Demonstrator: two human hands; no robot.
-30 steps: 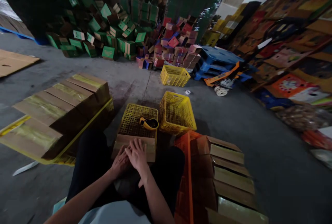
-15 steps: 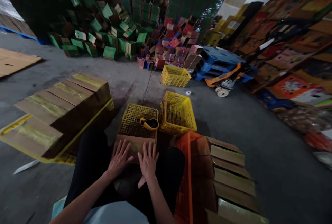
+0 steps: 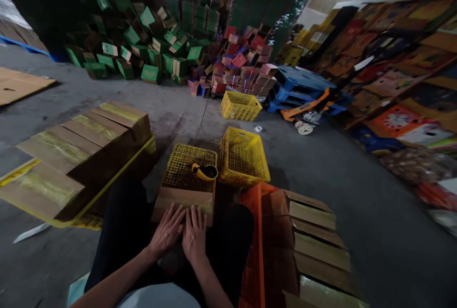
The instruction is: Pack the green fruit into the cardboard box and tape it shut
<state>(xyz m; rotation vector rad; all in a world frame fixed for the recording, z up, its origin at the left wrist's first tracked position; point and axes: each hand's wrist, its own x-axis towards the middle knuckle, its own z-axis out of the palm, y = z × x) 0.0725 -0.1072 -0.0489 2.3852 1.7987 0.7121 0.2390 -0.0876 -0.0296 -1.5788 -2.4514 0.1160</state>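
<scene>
A cardboard box (image 3: 185,196) with clear yellowish tape along it lies on an upturned yellow crate (image 3: 173,165), close to my knees. Flat on the near side of this box rests my left hand (image 3: 167,229), fingers stretched out. My right hand (image 3: 194,232) lies beside it on the same box, also with fingers extended, and the two hands nearly touch. Beyond the box, a tape dispenser (image 3: 205,171) in yellow and black sits on the crate's top. Neither hand grips anything.
Taped boxes (image 3: 89,132) fill a yellow crate at left. More boxes (image 3: 321,246) stand in an orange crate (image 3: 254,241) at right. An open yellow crate (image 3: 244,155) is ahead, another (image 3: 241,106) behind it. A pallet jack (image 3: 307,110) and blue pallets (image 3: 303,79) stand farther off.
Both hands have slid toward each other and nearer to my body along the box. More of the box's taped top now shows.
</scene>
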